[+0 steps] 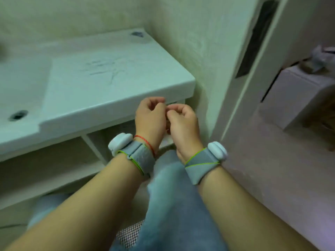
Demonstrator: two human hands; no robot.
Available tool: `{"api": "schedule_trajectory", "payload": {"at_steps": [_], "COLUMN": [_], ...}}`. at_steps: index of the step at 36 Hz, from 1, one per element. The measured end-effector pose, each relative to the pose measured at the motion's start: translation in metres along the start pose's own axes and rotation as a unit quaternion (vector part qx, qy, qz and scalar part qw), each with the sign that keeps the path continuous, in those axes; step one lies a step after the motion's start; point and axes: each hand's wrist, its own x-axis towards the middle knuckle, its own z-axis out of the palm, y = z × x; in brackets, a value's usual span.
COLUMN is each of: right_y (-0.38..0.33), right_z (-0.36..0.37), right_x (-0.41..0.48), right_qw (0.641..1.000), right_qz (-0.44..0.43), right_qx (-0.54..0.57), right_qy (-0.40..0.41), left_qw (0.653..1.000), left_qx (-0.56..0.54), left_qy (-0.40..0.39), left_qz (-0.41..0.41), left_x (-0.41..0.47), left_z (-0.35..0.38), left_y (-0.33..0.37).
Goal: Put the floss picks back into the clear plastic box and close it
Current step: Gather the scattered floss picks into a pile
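Observation:
Several thin floss picks (104,69) lie scattered on the white counter (116,91) to the right of the basin; they are blurred. My left hand (150,118) and my right hand (183,124) are held together just in front of the counter's front right corner, below its edge. Their fingers are curled and the fingertips touch. Whatever sits between them is hidden by the fingers. A small blurred object (137,34) rests at the counter's back right corner; I cannot tell whether it is the clear box.
The sink basin (18,87) with its drain is at the left. Open shelves (54,160) sit under the counter. A wall is close on the right, then a door frame (241,78) and a white cabinet (297,98). My knees in blue trousers are below the hands.

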Motion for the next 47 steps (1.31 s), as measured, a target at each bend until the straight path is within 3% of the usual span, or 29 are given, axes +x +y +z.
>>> {"api": "schedule_trajectory", "payload": {"at_steps": [4, 9, 13, 17, 26, 34, 36, 38, 40, 42, 44, 47], "right_y": [-0.015, -0.031, -0.032, -0.023, -0.016, -0.009, -0.011, -0.016, -0.02, -0.022, -0.019, -0.015], "right_z": [0.05, 0.09, 0.113, 0.126, 0.17, 0.212, 0.212, 0.207, 0.198, 0.188, 0.183, 0.188], "right_x": [-0.001, 0.02, 0.053, 0.088, 0.154, 0.208, 0.214, 0.223, 0.239, 0.253, 0.26, 0.253], "right_qw": [0.993, 0.951, 0.851, 0.752, 0.659, 0.675, 0.717, 0.775, 0.815, 0.832, 0.826, 0.804], "right_qz": [-0.033, -0.148, -0.221, -0.234, -0.243, -0.288, -0.32, -0.342, -0.302, -0.192, -0.107, -0.122], "right_qx": [-0.079, -0.235, -0.449, -0.59, -0.654, -0.604, -0.548, -0.491, -0.483, -0.517, -0.548, -0.562], "right_qy": [-0.077, -0.136, -0.16, -0.179, -0.281, -0.312, -0.29, -0.203, -0.106, -0.063, -0.082, -0.15], "left_qw": [0.998, 0.982, 0.951, 0.884, 0.821, 0.78, 0.78, 0.775, 0.78, 0.793, 0.798, 0.803], "left_qx": [0.012, 0.115, 0.268, 0.444, 0.552, 0.613, 0.617, 0.626, 0.62, 0.6, 0.588, 0.576], "left_qy": [0.053, 0.106, 0.118, 0.107, 0.101, 0.112, 0.098, 0.075, 0.058, 0.03, -0.005, -0.034], "left_qz": [0.038, 0.104, 0.102, 0.096, 0.105, 0.057, 0.037, 0.042, 0.069, 0.102, 0.128, 0.152], "left_x": [0.026, 0.058, 0.093, 0.131, 0.221, 0.283, 0.289, 0.292, 0.291, 0.289, 0.286, 0.28], "left_z": [-0.051, -0.098, -0.128, -0.142, -0.149, -0.142, -0.14, -0.139, -0.14, -0.14, -0.137, -0.13], "left_y": [0.028, 0.047, 0.05, 0.048, 0.036, 0.025, 0.024, 0.022, 0.022, 0.022, 0.023, 0.024]}}
